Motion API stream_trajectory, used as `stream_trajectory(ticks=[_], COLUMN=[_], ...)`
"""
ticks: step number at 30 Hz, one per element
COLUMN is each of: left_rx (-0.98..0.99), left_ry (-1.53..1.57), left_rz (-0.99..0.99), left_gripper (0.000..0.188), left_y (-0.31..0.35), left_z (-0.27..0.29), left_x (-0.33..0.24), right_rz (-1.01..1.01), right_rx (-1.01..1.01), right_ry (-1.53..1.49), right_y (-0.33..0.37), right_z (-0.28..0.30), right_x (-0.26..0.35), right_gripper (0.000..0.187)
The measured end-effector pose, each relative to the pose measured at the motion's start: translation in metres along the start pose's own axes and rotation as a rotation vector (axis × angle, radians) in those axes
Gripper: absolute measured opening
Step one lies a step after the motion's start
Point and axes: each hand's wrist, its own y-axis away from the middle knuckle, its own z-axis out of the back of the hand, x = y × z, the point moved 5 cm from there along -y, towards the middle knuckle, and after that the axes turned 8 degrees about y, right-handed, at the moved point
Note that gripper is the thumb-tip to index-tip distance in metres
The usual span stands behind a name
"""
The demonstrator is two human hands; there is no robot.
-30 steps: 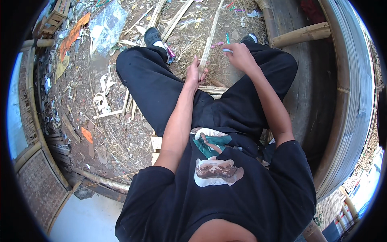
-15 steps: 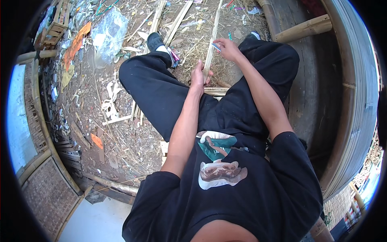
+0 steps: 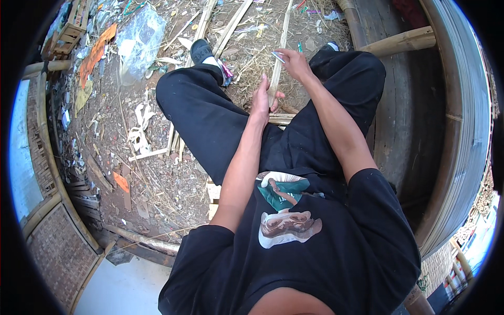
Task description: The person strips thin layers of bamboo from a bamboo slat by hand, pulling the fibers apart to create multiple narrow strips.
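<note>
Between my spread legs a long, pale bamboo strip runs away from me toward the top of the view. My left hand grips its near end, the thumb along the left side and the fingers curled beneath. To the right of the strip, my right hand pinches a small flat blade, whitish-blue, tip pointing left toward the strip. The blade's handle, if any, is hidden in the fingers. Whether the blade touches the strip I cannot tell.
More split bamboo strips lie on the littered ground beyond my left foot. A clear plastic bag and orange scraps are farther left. A bamboo pole juts out at the right. A slatted crate stands at the far left.
My right hand has shifted slightly left and up with the blade, which sits a little farther from me along the strip. The strip has tilted slightly to the right.
</note>
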Motion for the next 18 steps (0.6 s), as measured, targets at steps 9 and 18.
stream_trajectory(ticks=[9,18], left_rx=[-0.082,-0.152], left_ry=[-0.036,-0.064], left_rz=[-0.001,0.011], left_gripper=[0.083,0.091], left_y=[0.001,0.000], left_z=[0.004,0.009], left_x=[0.002,0.004], right_rz=[0.130,0.123], right_rx=[0.012,0.097], right_ry=[0.038,-0.004], right_y=[0.003,0.006], right_z=[-0.017,-0.021], right_x=[-0.006,-0.006], right_gripper=[0.033,0.036])
